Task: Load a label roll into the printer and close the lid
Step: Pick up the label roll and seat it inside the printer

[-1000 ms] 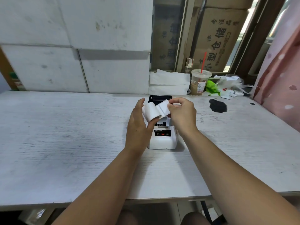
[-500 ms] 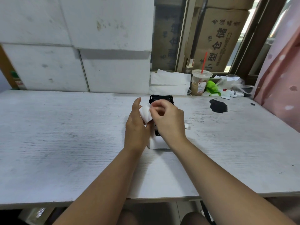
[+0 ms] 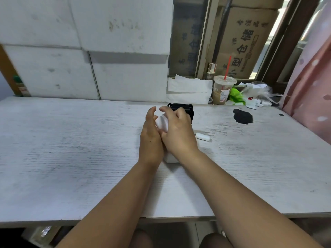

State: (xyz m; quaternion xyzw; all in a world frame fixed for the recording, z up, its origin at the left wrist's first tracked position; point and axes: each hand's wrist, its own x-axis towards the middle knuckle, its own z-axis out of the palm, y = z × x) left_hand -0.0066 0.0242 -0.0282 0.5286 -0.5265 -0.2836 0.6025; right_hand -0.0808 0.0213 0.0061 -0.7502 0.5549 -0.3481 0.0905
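A white label roll (image 3: 162, 122) is held between both hands above the small white printer (image 3: 170, 159). Most of the printer body is hidden behind my hands. Its black lid (image 3: 184, 106) stands open at the back. My left hand (image 3: 150, 138) cups the roll from the left side. My right hand (image 3: 179, 133) covers the roll from above and from the right, fingers curled over it. The roll compartment is hidden by my right hand.
A small white core tube (image 3: 203, 136) lies on the table (image 3: 71, 149) just right of the printer. At the back stand folded white paper (image 3: 189, 90), a drink cup with a red straw (image 3: 223, 90) and plastic bags (image 3: 256, 95). A black stain (image 3: 242, 116) marks the table's far right.
My right hand has moved left over the roll and the printer, covering the front panel that showed earlier. The loose label end is no longer visible. The white core tube now shows at the right.
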